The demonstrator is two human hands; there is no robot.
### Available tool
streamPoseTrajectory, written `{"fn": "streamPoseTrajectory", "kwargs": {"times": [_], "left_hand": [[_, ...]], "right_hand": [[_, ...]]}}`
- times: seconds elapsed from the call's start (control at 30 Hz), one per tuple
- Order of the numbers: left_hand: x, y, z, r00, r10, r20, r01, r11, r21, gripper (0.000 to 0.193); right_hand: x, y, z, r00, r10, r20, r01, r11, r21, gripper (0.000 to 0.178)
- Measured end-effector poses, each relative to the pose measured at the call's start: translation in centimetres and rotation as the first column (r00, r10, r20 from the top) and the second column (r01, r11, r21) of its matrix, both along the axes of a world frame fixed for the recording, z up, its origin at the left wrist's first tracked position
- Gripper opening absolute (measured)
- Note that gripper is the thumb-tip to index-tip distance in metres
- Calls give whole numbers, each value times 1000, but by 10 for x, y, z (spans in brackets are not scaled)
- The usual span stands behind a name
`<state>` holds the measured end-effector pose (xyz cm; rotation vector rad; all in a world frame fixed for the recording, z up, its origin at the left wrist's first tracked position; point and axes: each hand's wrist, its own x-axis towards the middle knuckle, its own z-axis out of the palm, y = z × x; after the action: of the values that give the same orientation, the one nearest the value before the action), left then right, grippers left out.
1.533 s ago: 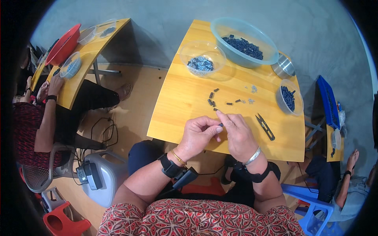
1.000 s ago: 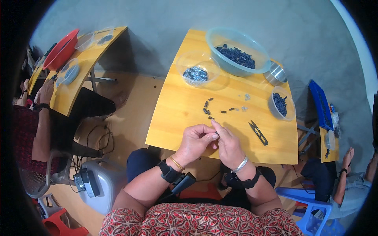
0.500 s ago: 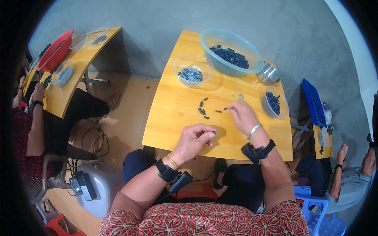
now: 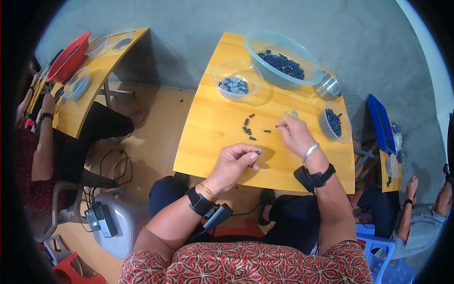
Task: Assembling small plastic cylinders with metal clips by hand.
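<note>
My left hand [image 4: 231, 163] is closed in a pinch on a small black piece [image 4: 258, 152] above the table's near part. Just to the right, my right hand [image 4: 295, 135] pinches another small dark piece [image 4: 277, 126], mostly hidden by its fingertips. A single black cylindrical piece [image 4: 267, 131] lies on the wood beside those fingertips. Several similar pieces [image 4: 247, 122] form a loose group farther left, with one more piece [image 4: 252, 138] nearer me. Beyond my right hand is a little scatter of pale, shiny bits [image 4: 294, 112].
On the yellow table [image 4: 203, 137] stand a large pale-blue basin [image 4: 255, 59] of black pieces, a clear bowl [image 4: 257, 80] with shiny dark bits, a clear tub [image 4: 347, 130] of black pieces and a metal bowl [image 4: 329, 87]. Other people sit at tables left and right.
The view has shifted slightly. My right hand has drawn a little away from the lone piece, and less of the piece it holds shows. My left hand keeps its pinch.
</note>
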<state>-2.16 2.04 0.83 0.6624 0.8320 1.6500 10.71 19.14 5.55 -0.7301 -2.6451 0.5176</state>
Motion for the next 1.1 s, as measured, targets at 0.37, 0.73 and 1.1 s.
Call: {"fn": "streamPoseTrajectory", "kwargs": {"times": [0.37, 0.73, 1.1], "left_hand": [[-2, -1, 0, 999, -6, 38, 7, 999, -34, 14], [1, -1, 7, 1000, 14, -18, -14, 1000, -14, 14], [1, -3, 7, 995, 22, -93, -26, 999, -47, 11]], "right_hand": [[12, -67, -8, 871, -137, -472, -333, 540, -772, 6], [9, -69, -22, 821, -104, -562, -411, 574, -708, 5], [7, -70, -13, 840, 143, -524, -362, 867, -343, 6]]}}
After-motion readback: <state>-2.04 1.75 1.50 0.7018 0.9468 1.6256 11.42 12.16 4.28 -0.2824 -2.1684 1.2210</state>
